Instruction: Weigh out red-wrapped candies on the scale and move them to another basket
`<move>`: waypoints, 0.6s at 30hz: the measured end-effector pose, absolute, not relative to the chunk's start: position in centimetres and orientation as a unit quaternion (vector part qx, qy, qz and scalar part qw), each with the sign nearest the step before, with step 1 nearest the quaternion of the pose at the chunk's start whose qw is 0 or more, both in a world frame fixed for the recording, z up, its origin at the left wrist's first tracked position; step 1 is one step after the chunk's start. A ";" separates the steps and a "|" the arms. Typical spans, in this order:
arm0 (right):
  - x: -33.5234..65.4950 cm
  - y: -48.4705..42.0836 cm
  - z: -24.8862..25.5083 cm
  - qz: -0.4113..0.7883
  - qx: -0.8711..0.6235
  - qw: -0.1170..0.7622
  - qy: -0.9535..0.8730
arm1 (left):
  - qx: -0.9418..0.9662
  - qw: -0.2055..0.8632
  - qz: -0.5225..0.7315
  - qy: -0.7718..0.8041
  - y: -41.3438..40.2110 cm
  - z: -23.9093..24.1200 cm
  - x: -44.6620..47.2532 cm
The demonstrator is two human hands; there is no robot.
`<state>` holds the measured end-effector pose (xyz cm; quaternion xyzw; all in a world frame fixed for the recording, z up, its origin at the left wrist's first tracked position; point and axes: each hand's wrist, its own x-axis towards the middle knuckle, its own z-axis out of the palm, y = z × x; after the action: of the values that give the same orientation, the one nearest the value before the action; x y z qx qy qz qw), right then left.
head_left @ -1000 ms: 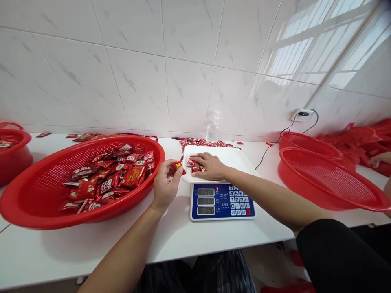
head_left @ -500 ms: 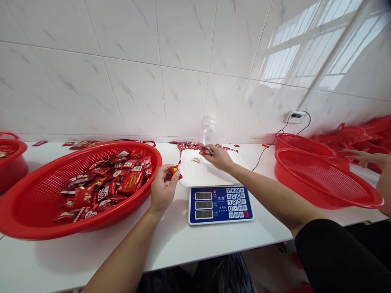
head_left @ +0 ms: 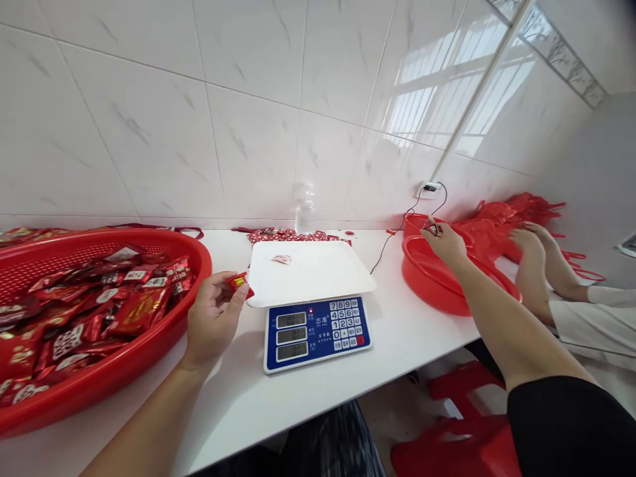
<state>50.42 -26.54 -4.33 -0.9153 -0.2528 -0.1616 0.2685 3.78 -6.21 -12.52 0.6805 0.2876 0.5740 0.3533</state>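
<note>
Between its thumb and fingers, my left hand (head_left: 217,317) holds a small red packet (head_left: 239,283) with yellow print, at the left edge of the scale's white tray (head_left: 313,271). One pale packet (head_left: 281,259) lies on that tray. Out to the right, my right hand (head_left: 447,244) is closed around small dark red packets (head_left: 433,229) above the red baskets. Just how many it grips is hidden by the fingers. The blue digital scale (head_left: 318,333) faces me, its red light lit. To the left stands a red basket (head_left: 199,265) heaped with shiny red packets (head_left: 136,308).
Two red plastic baskets (head_left: 422,285) stand at right. Behind them are red bags (head_left: 497,222) and a co-worker's hands (head_left: 534,238). A black cable (head_left: 381,252) runs to a wall socket (head_left: 429,189). Patterned red strips (head_left: 293,236) lie behind the tray. Red stools (head_left: 457,444) are below.
My right hand has moved from over the tray to the right, above the red baskets, still with packets in it. My left hand keeps its packet. The view has turned right.
</note>
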 end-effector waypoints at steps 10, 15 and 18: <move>49.8 -26.1 -5.9 -0.128 -0.917 0.201 -0.319 | 0.682 0.347 0.577 0.285 -6.3 -12.5 3.7; 39.6 -17.2 -5.9 -0.093 -0.805 0.195 -0.553 | 0.685 0.354 0.574 0.275 -6.5 -12.7 3.7; 32.2 -12.4 -6.9 -0.036 -0.708 0.162 -0.686 | 0.686 0.353 0.575 0.272 -6.2 -13.0 3.6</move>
<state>32.24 -12.38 -6.91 -0.7081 -0.6864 -0.0356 0.1616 3.63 -6.16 -12.98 0.6860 0.2722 0.5751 0.3531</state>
